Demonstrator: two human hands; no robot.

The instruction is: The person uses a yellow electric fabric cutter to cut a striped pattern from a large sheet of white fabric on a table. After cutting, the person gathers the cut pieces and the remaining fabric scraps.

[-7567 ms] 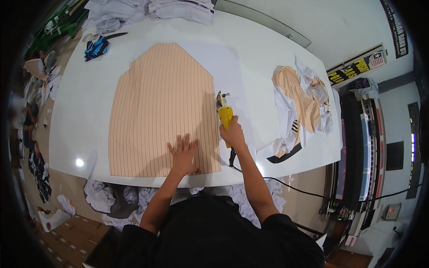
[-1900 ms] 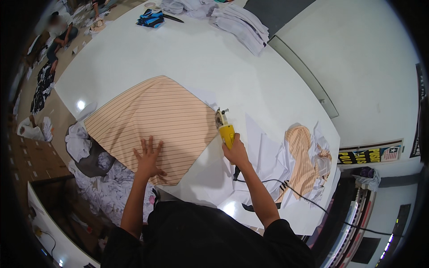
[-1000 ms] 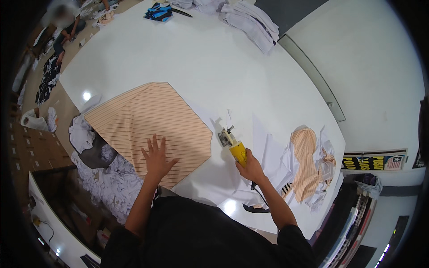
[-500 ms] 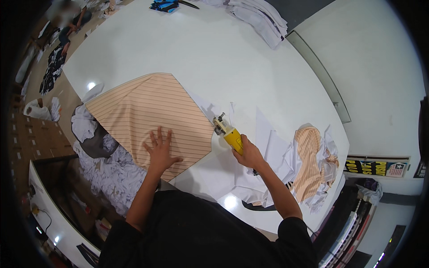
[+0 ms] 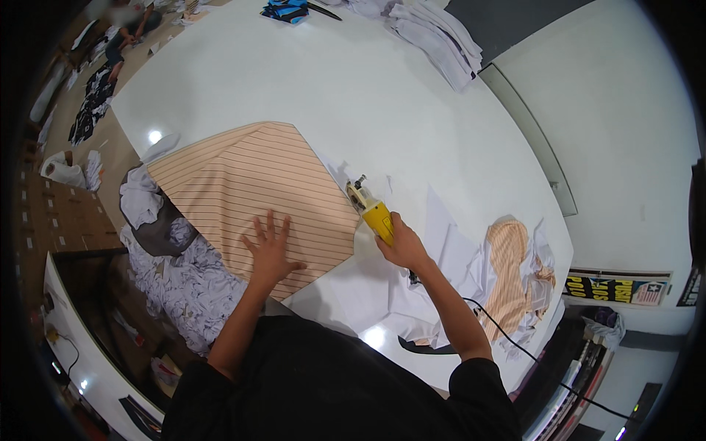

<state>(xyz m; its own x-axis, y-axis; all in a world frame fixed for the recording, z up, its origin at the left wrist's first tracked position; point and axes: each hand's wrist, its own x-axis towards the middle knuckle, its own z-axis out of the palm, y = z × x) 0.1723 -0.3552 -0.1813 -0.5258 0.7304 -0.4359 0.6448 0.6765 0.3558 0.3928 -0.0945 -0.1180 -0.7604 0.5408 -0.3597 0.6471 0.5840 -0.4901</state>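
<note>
A peach fabric panel with dark stripes (image 5: 243, 176) lies on the white table, its near left edge hanging over the side. My left hand (image 5: 272, 253) rests flat on it, fingers spread. In my right hand (image 5: 403, 246) is a yellow handheld electric fabric cutter (image 5: 377, 220), gripped round its body. The cutter's head meets the right edge of the striped panel. White sheet material (image 5: 441, 242) lies under and to the right of the cutter. A black cord (image 5: 507, 334) runs behind my right forearm toward the lower right.
Striped and white scraps (image 5: 507, 257) are heaped at the table's right. Folded white cloth (image 5: 434, 44) and a blue-black bundle (image 5: 285, 10) lie at the far edge. White offcuts (image 5: 184, 287) pile below the left edge. Another person (image 5: 129, 33) sits on the floor at far left.
The cutter and my right hand have shifted slightly left relative to the panel's edge, the tool turning a little. The cord now shows at lower right. My left hand stays flat; the whole view shifted slightly.
</note>
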